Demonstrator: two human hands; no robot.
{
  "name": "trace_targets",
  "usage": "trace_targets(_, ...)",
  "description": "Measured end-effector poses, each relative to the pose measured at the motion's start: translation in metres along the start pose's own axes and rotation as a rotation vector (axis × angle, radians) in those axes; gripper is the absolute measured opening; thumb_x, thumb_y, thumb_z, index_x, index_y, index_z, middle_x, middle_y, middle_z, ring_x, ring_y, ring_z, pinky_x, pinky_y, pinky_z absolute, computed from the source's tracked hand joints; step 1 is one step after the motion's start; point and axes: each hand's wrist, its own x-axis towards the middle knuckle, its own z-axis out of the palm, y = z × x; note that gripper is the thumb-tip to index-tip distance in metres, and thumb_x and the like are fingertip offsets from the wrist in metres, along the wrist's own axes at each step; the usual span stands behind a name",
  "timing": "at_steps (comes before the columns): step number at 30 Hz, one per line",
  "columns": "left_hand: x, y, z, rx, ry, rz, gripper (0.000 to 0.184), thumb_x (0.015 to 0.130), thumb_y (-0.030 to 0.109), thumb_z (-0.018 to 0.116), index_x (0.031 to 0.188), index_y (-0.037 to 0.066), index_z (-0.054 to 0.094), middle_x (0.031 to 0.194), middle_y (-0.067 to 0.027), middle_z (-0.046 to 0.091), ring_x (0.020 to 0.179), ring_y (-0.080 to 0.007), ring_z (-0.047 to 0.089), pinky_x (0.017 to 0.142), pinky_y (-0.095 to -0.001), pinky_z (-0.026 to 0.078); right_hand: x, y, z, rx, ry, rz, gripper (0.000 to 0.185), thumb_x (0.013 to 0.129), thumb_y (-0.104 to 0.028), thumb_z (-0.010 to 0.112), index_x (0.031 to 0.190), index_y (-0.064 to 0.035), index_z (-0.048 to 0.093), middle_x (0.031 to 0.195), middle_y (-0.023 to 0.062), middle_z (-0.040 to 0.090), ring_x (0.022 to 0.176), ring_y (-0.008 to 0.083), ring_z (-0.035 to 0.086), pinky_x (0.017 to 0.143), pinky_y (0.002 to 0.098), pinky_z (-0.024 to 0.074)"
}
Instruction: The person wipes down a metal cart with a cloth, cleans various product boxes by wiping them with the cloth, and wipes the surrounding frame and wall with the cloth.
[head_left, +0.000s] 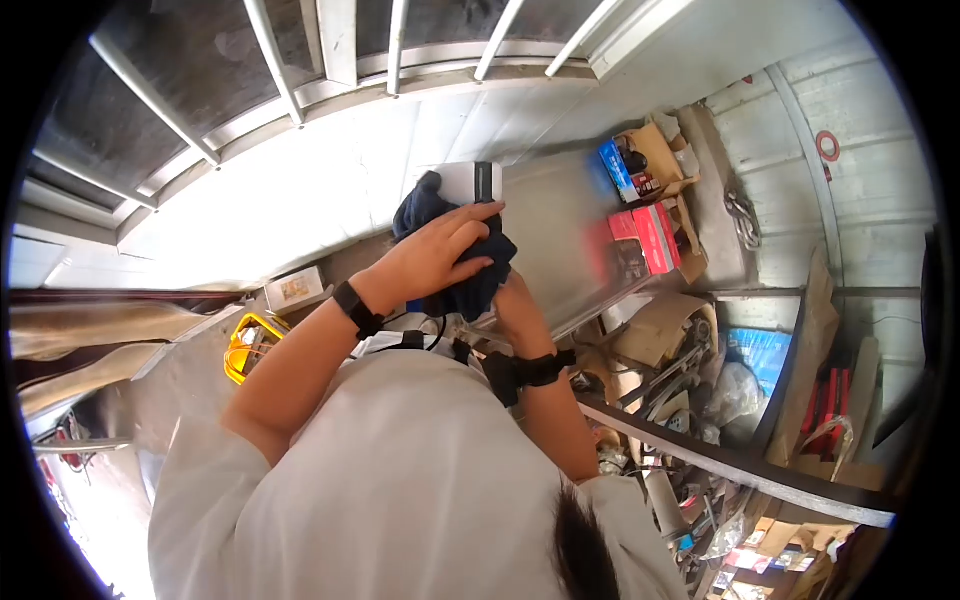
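Note:
A dark blue cloth (465,290) is bunched up in front of my chest at the table's edge. My left hand (435,255) lies over the cloth from the left, its fingers pressed on it and reaching to the right. From below on the right, my right hand (512,292) meets the cloth; its fingers are mostly hidden behind the fabric. Just beyond the cloth is a white box-like object with a dark stripe (483,182), partly covered by the cloth and my left fingers.
A glossy tabletop (560,235) extends right to a blue box (618,170) and a red box (657,238). A yellow object (240,350) is at the left, with a small carton (293,290) near it. Cluttered shelves with cardboard (655,330) fill the lower right. Window bars (395,50) run above.

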Motion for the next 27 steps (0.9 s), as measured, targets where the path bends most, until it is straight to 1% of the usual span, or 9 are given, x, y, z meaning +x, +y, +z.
trace_targets(6,-0.006,-0.044,-0.019,0.06,0.14,-0.269,0.025,0.09,0.015,0.062,0.105,0.0,0.048,0.138,-0.0198,0.047,0.116,-0.038,0.052,0.096,-0.0404,0.045,-0.013,-0.011,0.002,0.005,-0.085,0.112,0.04,0.08,-0.015,0.065,0.113,0.0067,0.057,0.102,0.0098,0.066,0.095,0.0192,0.062,0.088,0.0304,0.0469)
trace_targets(8,-0.007,-0.041,-0.044,-0.008,0.165,-0.58,0.031,0.095,0.019,0.056,0.119,0.001,0.049,0.133,-0.0207,0.051,0.114,-0.0381,0.054,0.096,-0.0404,0.045,-0.016,-0.011,-0.005,0.16,-0.103,0.139,0.041,0.081,-0.016,0.064,0.114,0.0059,0.057,0.104,0.011,0.066,0.097,0.0221,0.063,0.09,0.0334,0.0476)
trace_targets(9,-0.015,-0.053,-0.05,-0.118,0.265,-0.63,0.039,0.098,0.021,0.051,0.133,0.004,0.045,0.124,-0.0198,0.058,0.109,-0.0311,0.06,0.094,-0.037,0.047,-0.017,-0.004,-0.014,0.281,-0.112,0.162,0.043,0.081,-0.017,0.064,0.116,0.005,0.056,0.106,0.0119,0.065,0.098,0.0239,0.063,0.091,0.0355,0.0482)
trace_targets(10,-0.02,-0.055,-0.06,-0.38,0.397,-0.616,0.042,0.1,0.022,0.049,0.136,0.002,0.042,0.116,-0.0162,0.062,0.105,-0.0228,0.061,0.093,-0.0333,0.047,-0.016,-0.004,-0.017,0.402,-0.121,0.182,0.045,0.081,-0.018,0.065,0.119,0.0041,0.055,0.109,0.0129,0.064,0.099,0.0256,0.063,0.091,0.0377,0.0488)
trace_targets(12,-0.024,-0.038,-0.073,-0.599,0.556,-0.486,0.042,0.101,0.021,0.047,0.136,-0.001,0.041,0.116,-0.0127,0.061,0.102,-0.0195,0.06,0.092,-0.0315,0.048,-0.015,-0.017,-0.009,0.576,-0.141,0.151,0.048,0.084,-0.021,0.062,0.124,0.0028,0.052,0.116,0.0145,0.062,0.106,0.0286,0.06,0.096,0.043,0.0465)
trace_targets(16,-0.016,0.021,-0.067,-0.785,0.413,-0.381,0.046,0.101,0.021,0.046,0.139,-0.002,0.034,0.131,-0.0141,0.05,0.117,-0.0202,0.052,0.101,-0.0351,0.041,-0.005,-0.036,0.011,0.726,-0.12,0.173,0.052,0.087,-0.024,0.058,0.131,0.0005,0.046,0.126,0.0161,0.056,0.117,0.0312,0.055,0.102,0.0479,0.0418)
trace_targets(18,-0.016,0.02,-0.044,-0.4,0.255,-0.203,0.044,0.101,0.02,0.047,0.137,-0.002,0.036,0.136,-0.0164,0.046,0.123,-0.0213,0.047,0.104,-0.0361,0.037,-0.001,-0.038,0.013,0.767,-0.168,0.176,0.051,0.087,-0.024,0.059,0.13,0.0012,0.046,0.126,0.0159,0.057,0.116,0.0313,0.055,0.102,0.0478,0.0412)
trace_targets(23,-0.011,0.003,-0.054,-0.526,0.235,-0.485,0.037,0.101,0.022,0.048,0.126,-0.003,0.041,0.14,-0.0195,0.045,0.121,-0.0277,0.051,0.101,-0.0352,0.039,-0.013,-0.021,-0.006,0.552,-0.183,0.144,0.061,0.085,-0.026,0.06,0.136,0.0008,0.042,0.129,0.0176,0.055,0.118,0.0309,0.054,0.102,0.0487,0.0419)
trace_targets(27,-0.008,-0.039,-0.059,-0.236,0.392,-0.484,0.038,0.1,0.024,0.049,0.129,0.001,0.042,0.124,-0.023,0.057,0.115,-0.0365,0.057,0.096,-0.0374,0.044,-0.04,-0.033,-0.012,0.42,-0.252,0.197,0.063,0.084,-0.03,0.059,0.136,0.0005,0.041,0.126,0.0182,0.057,0.116,0.0305,0.055,0.101,0.0473,0.0426)
